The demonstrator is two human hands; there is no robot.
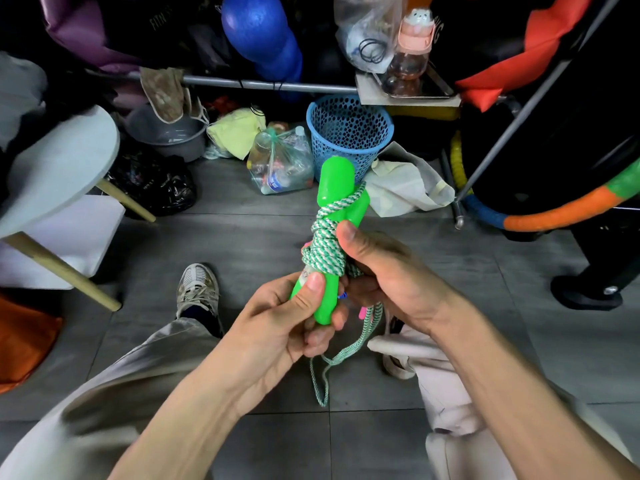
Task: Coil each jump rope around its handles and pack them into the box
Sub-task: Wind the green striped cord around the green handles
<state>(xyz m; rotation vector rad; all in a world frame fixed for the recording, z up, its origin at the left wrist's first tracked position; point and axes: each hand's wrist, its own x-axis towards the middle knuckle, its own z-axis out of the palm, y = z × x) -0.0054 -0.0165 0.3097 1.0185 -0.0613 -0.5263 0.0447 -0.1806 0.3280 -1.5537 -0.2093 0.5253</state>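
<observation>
1. Jump rope (323, 252), a green-and-white braided cord, is sitting coiled several turns around two bright green handles (337, 183) held side by side, upright and leaning a little, in mid-air above the grey tiled floor (242, 237).
2. Left hand (277, 320) is clenching the lower end of the handles, thumb pressing flat across the front of the green plastic.
3. Right hand (384, 268) is grasping the bundle from the right, its thumb resting against the coils and a handle, its fingers curling behind, where a strand of cord is passing through them.
4. Loose cord (329, 362) is hanging below both hands in a slack loop, ending just above the floor.
5. A grey sneaker (197, 285) and pale trouser leg are stretching out to the left of the hands.
6. A blue perforated basket (349, 131) is standing on the floor behind the handles, just beside a clear bag of plastic bottles (280, 164).
7. A white stool with wooden legs (59, 168) is showing near the left edge of the floor.
</observation>
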